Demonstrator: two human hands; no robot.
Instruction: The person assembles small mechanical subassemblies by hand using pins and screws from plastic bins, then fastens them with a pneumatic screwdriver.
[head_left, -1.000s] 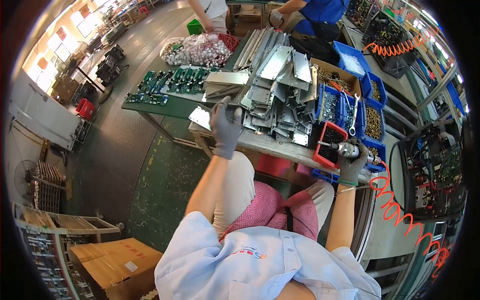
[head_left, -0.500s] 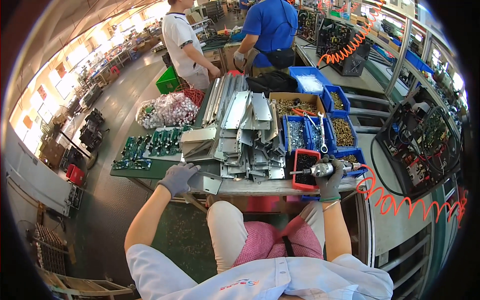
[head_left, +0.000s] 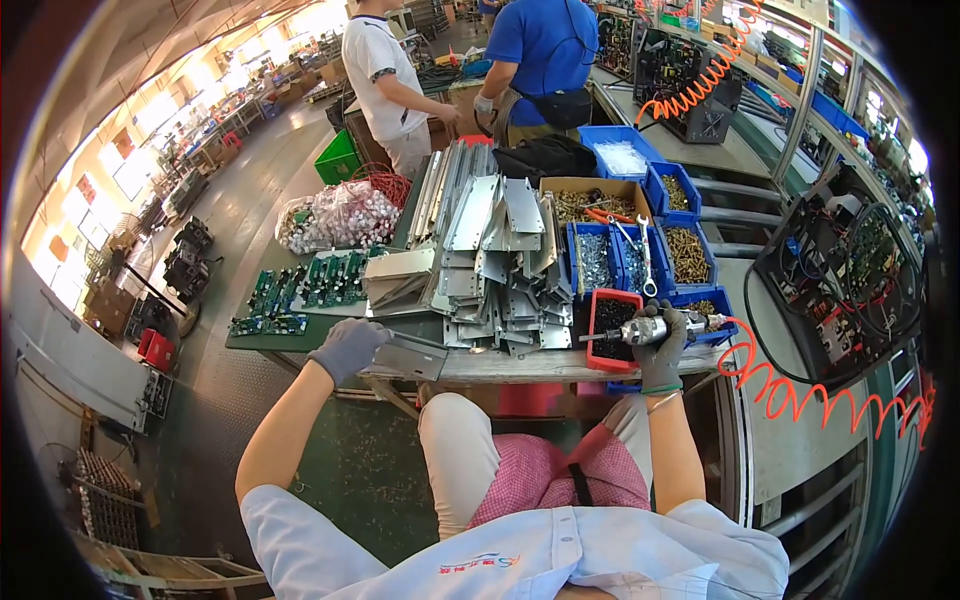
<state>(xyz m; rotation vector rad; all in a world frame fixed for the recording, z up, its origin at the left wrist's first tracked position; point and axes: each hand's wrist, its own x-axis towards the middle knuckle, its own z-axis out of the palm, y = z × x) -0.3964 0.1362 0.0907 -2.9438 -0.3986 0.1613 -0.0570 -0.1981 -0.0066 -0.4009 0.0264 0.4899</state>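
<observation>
Since half a second ago the gloved left hand (head_left: 345, 347) has stayed at the bench's (head_left: 560, 365) near edge, fingers closed on a flat, dull grey metal plate (head_left: 405, 357) lying on the wood. Left of it, green circuit boards (head_left: 300, 290) lie in rows on a dark mat. Behind the plate rises a heap of bent, shiny sheet-metal brackets (head_left: 490, 260). Further right sit blue plastic bins (head_left: 640, 255) of screws and a red tray (head_left: 610, 325). The gloved right hand (head_left: 660, 345) is wrapped shut around a silvery pneumatic screwdriver (head_left: 640, 330) trailing a coiled orange hose (head_left: 800, 390). Grey concrete floor (head_left: 240, 220) stretches behind.
</observation>
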